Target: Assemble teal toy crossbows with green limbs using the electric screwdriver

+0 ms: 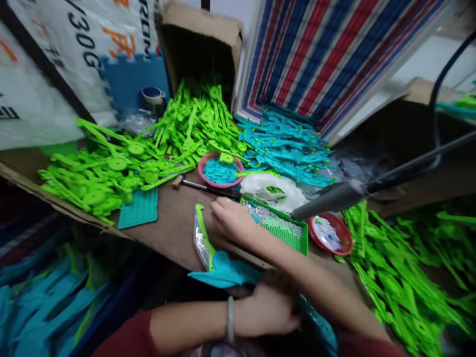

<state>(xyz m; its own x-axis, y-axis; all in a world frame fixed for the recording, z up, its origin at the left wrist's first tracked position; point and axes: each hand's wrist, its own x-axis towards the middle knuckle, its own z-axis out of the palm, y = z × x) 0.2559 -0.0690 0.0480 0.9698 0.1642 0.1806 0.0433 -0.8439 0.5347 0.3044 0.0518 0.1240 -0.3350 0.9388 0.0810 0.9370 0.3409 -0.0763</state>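
Observation:
My left hand [273, 302], with a grey-green bangle at its wrist, is closed around a teal plastic piece [226, 270] low in the middle. A curved green-and-silver arm [203, 238] rises from that piece's left end. Another teal part [318, 322] shows beyond the hand, under my right forearm; whether they are joined is hidden. My right hand [232, 218] reaches across above the piece with its fingers curled together. What they pinch, if anything, cannot be made out. Just beyond these fingers lies a small hammer [197, 186], and beside them a green tray [305, 238] of small silvery parts.
Heaps of lime-green parts [193, 124] [401, 277] lie left and right, with teal parts [286, 144] at the back. A pink basket [201, 171], a white plastic bag [256, 186] and a red basket [347, 243] stand near. A grey rod-like tool [330, 201] juts in from the right.

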